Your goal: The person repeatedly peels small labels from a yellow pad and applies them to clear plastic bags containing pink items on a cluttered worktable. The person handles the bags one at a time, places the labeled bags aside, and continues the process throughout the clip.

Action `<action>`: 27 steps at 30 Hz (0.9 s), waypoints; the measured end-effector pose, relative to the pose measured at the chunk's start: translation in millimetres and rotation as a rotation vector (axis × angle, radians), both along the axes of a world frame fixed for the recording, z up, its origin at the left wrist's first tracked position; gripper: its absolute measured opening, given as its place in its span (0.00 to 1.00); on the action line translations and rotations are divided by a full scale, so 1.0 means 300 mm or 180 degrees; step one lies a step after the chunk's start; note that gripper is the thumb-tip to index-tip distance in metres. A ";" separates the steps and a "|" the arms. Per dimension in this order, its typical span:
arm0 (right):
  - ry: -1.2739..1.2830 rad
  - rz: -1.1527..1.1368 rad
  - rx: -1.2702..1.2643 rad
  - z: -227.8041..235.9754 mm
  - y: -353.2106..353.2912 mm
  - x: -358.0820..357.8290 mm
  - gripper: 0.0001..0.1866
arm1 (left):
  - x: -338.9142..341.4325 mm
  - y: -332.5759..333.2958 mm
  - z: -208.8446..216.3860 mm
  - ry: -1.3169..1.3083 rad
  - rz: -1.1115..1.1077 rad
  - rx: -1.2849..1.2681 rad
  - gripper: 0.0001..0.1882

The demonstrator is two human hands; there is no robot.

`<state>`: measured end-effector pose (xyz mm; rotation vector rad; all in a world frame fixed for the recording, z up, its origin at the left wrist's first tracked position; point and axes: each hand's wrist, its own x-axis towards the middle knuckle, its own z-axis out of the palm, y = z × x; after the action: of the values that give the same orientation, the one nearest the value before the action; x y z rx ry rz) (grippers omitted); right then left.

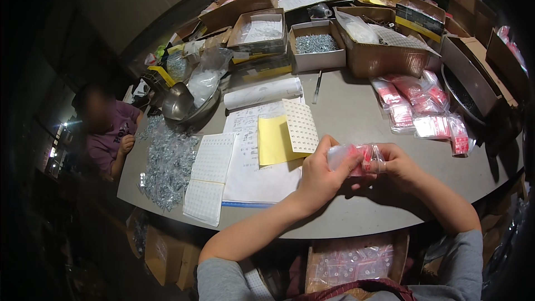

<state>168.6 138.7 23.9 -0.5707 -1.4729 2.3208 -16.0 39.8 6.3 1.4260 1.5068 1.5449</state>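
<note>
Over the front of the grey table, my left hand (329, 168) and my right hand (398, 166) are both closed on a clear plastic bag (365, 156) with red print. The left thumb presses on its front, and the right fingers grip its other end. Just beyond my left hand lie a sheet of small printed labels (301, 127) and a yellow backing sheet (273, 142), which rest on a handwritten paper (245, 173). To the right, several red-printed plastic bags (401, 114) lie in bundles. What the held bag contains, if anything, I cannot make out.
At left are a heap of small bagged metal parts (167, 167), a label booklet (209, 173) and a metal bowl (195, 114). Cardboard boxes (384, 64) line the back, near a pen (317, 86). Below the edge sits a box of bagged washers (356, 262). Another person (108, 134) is at far left.
</note>
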 end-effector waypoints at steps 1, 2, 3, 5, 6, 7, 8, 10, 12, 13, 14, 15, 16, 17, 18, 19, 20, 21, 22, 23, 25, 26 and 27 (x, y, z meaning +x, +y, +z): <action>0.0061 0.0053 -0.0174 0.004 -0.001 0.000 0.19 | 0.004 -0.001 0.017 -0.0297 -0.0111 -0.0236 0.19; 0.0111 -0.0046 -0.0216 -0.003 0.005 0.001 0.18 | 0.006 -0.001 0.042 -0.0595 -0.0221 -0.0473 0.19; 0.0164 -0.0135 -0.0271 -0.008 0.009 -0.005 0.18 | 0.006 -0.003 0.061 -0.0890 -0.0318 -0.0723 0.18; 0.0214 -0.0365 -0.0626 0.025 0.008 -0.006 0.15 | 0.001 0.004 0.074 -0.1138 -0.0342 -0.0683 0.16; 0.0223 -0.0524 -0.0397 0.015 0.032 -0.005 0.14 | -0.003 0.003 0.083 -0.1251 -0.0342 -0.0658 0.15; 0.0225 -0.0699 -0.0153 -0.010 0.071 0.010 0.14 | -0.009 0.004 0.087 -0.1258 -0.0373 -0.0667 0.14; 0.0226 -0.0875 0.0090 -0.023 0.095 0.018 0.14 | -0.013 0.008 0.086 -0.1212 -0.0395 -0.0636 0.14; 0.0212 -0.0792 0.0355 -0.024 0.098 0.019 0.13 | -0.025 0.009 0.072 -0.1130 -0.0404 -0.0569 0.14; 0.0084 -0.0639 0.0557 -0.044 0.100 0.024 0.13 | -0.025 0.015 0.029 -0.0821 -0.0387 -0.0339 0.14; 0.0107 -0.0522 0.0545 -0.042 0.099 0.022 0.13 | -0.022 0.016 0.014 -0.0663 -0.0380 -0.0223 0.14; 0.0132 -0.0406 0.0534 -0.036 0.096 0.020 0.13 | -0.022 0.013 0.005 -0.0598 -0.0384 -0.0279 0.14; 0.0150 -0.0302 0.0526 -0.033 0.096 0.022 0.13 | -0.019 0.012 0.003 -0.0537 -0.0402 -0.0334 0.14; 0.0069 -0.0249 0.0470 -0.045 0.102 0.026 0.14 | -0.017 0.011 0.006 -0.0475 -0.0419 -0.0389 0.14; -0.0011 -0.0196 0.0415 -0.065 0.113 0.032 0.15 | -0.009 0.007 0.015 -0.0666 -0.0478 -0.0555 0.14; -0.0093 -0.0123 0.0357 -0.065 0.113 0.024 0.16 | -0.006 0.001 0.021 -0.0662 -0.0499 -0.0623 0.14; -0.0165 0.0004 0.0344 -0.054 0.107 0.021 0.17 | -0.005 -0.004 0.025 -0.0659 -0.0520 -0.0690 0.14; -0.0236 0.0131 0.0332 -0.031 0.096 0.021 0.17 | -0.005 -0.009 0.029 -0.0655 -0.0539 -0.0758 0.14; -0.0315 0.0241 0.0318 -0.008 0.084 0.020 0.18 | -0.006 -0.012 0.041 -0.0642 -0.0589 -0.0794 0.14; -0.0339 0.0283 0.0157 0.004 0.077 0.019 0.18 | -0.004 -0.019 0.058 -0.0641 -0.0637 -0.0945 0.14; -0.0363 0.0326 -0.0007 0.013 0.070 0.017 0.19 | 0.001 -0.031 0.083 -0.0640 -0.0685 -0.1097 0.14; -0.0285 0.0334 -0.0241 0.029 0.052 0.011 0.19 | 0.004 -0.037 0.102 -0.0625 -0.0759 -0.1149 0.14; -0.0191 0.0303 -0.0317 0.035 0.042 0.008 0.19 | 0.004 -0.038 0.099 -0.0621 -0.0784 -0.1052 0.14; -0.0093 0.0262 -0.0392 0.036 0.034 0.009 0.18 | 0.004 -0.038 0.097 -0.0610 -0.0817 -0.0955 0.14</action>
<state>171.3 148.9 34.8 -0.5888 -1.3984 2.4904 -14.7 28.4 35.4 1.2076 1.3188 1.2061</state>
